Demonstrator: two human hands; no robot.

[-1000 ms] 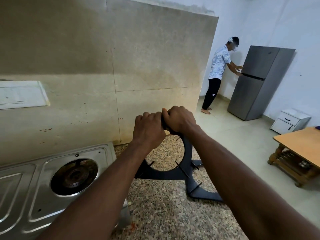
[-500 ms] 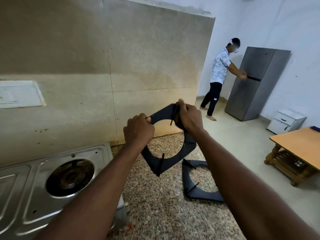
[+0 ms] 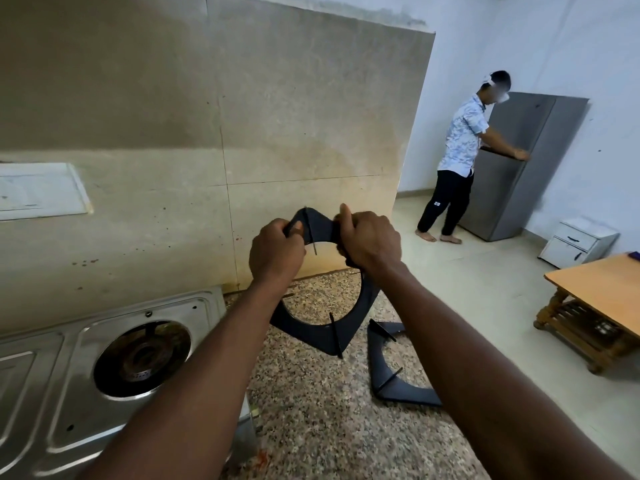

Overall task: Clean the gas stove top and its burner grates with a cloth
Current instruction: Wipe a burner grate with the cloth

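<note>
The left hand (image 3: 277, 252) and right hand (image 3: 372, 242) curl round the top edge of a black burner grate (image 3: 313, 332), held upright over the counter (image 3: 311, 431) just right of the stove (image 3: 52, 393); a second grate (image 3: 398, 393) lies flat to its right

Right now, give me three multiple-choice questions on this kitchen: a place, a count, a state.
1. Where does the loose grate lie? A on the floor B on the counter C on the table
2. How many grates show? A two B one C three
3. The other grate is: A lying flat B on the burner C gripped in both hands
Answers: 1 B, it lies flat right of the stove; 2 A, one gripped, one lying; 3 C, left hand and right hand grip its top.
</note>
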